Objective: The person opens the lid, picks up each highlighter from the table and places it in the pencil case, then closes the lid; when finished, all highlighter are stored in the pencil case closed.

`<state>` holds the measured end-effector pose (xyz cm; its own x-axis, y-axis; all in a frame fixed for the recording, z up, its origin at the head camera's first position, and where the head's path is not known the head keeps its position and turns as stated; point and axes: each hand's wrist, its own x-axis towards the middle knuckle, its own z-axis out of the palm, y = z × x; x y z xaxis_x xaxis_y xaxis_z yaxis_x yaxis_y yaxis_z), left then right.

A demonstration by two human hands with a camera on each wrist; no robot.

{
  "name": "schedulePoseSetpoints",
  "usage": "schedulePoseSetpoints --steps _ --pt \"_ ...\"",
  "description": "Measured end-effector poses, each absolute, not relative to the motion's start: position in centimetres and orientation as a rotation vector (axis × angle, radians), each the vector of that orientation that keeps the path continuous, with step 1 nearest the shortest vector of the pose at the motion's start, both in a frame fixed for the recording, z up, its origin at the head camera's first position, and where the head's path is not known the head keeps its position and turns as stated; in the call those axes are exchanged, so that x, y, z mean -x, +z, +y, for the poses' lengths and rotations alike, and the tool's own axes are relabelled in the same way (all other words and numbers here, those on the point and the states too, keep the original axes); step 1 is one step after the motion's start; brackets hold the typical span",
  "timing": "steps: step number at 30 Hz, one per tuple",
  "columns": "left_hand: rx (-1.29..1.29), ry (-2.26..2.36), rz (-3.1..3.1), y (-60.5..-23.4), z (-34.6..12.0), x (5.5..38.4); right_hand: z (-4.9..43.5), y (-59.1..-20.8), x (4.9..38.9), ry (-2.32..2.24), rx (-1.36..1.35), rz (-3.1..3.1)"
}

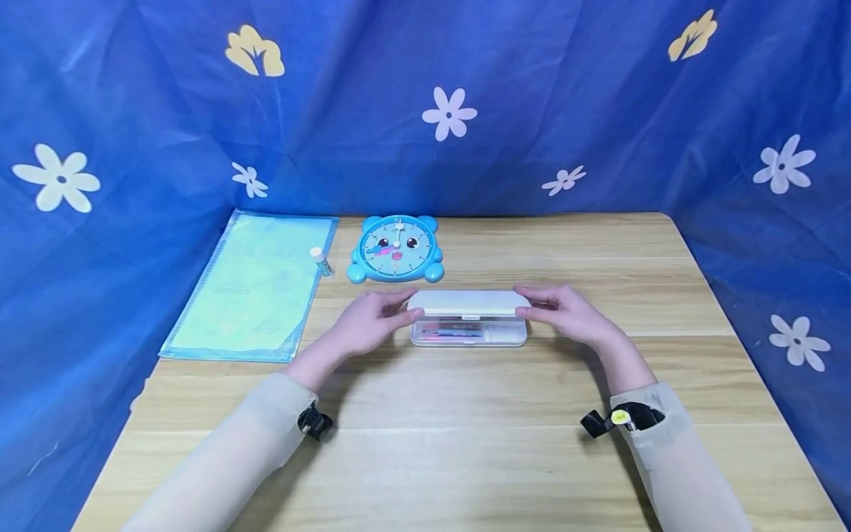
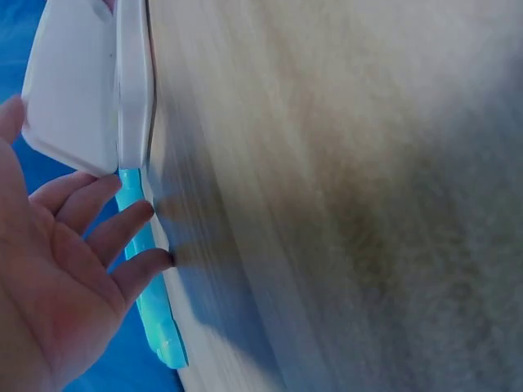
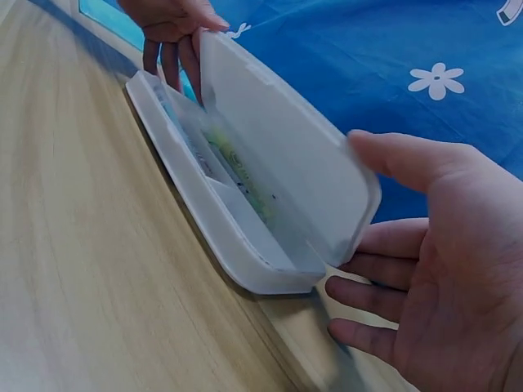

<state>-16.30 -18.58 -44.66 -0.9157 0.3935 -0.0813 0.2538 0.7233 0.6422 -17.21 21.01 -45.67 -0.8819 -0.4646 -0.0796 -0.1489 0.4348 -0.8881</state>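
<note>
A white pencil case (image 1: 505, 336) lies at the middle of the table, its lid (image 1: 468, 301) tilted partway up on the hinge. Pens (image 1: 452, 331) show inside the tray; the right wrist view also has a divider and something yellow-green within. My left hand (image 1: 366, 323) holds the lid's left end, thumb on the front edge and fingers behind. At the opposite end my right hand (image 1: 568, 314) pinches the lid the same way; its thumb (image 3: 400, 155) presses the lid's rim while the lower fingers spread beside the case.
Behind the case stands a blue toy clock (image 1: 397, 247) with a cartoon face. A glue stick (image 1: 322, 262) is to its left, by a light blue mesh folder (image 1: 253, 288). Blue flowered cloth (image 1: 372, 111) hangs along the back and sides of the wooden table (image 1: 452, 458).
</note>
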Motion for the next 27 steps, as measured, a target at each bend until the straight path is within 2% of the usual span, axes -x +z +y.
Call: schedulePoseSetpoints --steps 15,27 --pt "-0.544 0.763 2.749 -44.5 -18.2 16.4 20.8 -46.3 17.2 -1.2 0.682 2.519" --pt "-0.495 0.745 2.786 -45.0 -17.9 16.0 19.9 -46.1 16.5 -1.152 0.629 2.528"
